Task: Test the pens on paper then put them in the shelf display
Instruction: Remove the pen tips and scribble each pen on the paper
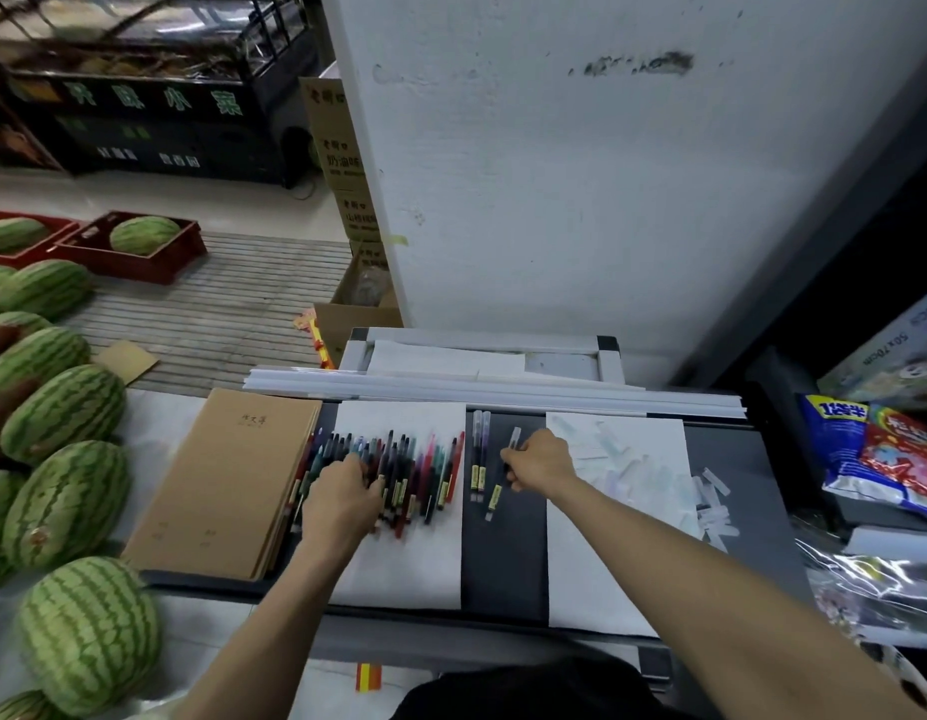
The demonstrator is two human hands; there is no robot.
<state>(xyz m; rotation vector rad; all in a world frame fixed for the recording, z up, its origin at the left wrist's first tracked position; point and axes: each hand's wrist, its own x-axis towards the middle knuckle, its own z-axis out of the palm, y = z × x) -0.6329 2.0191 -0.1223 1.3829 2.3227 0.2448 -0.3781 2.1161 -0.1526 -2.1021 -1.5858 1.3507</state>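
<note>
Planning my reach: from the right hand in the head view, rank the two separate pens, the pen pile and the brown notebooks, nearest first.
1. Two separate pens, just left of the right hand.
2. Pen pile, farther left.
3. Brown notebooks, far left.

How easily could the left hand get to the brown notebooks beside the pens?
Probably quite easily. The left hand rests on the pile of pens, and the brown notebooks lie uncovered right beside that pile, with nothing standing between them.

Both arms reach forward, left hand (342, 493) spread, right hand (540, 459) curled.
</note>
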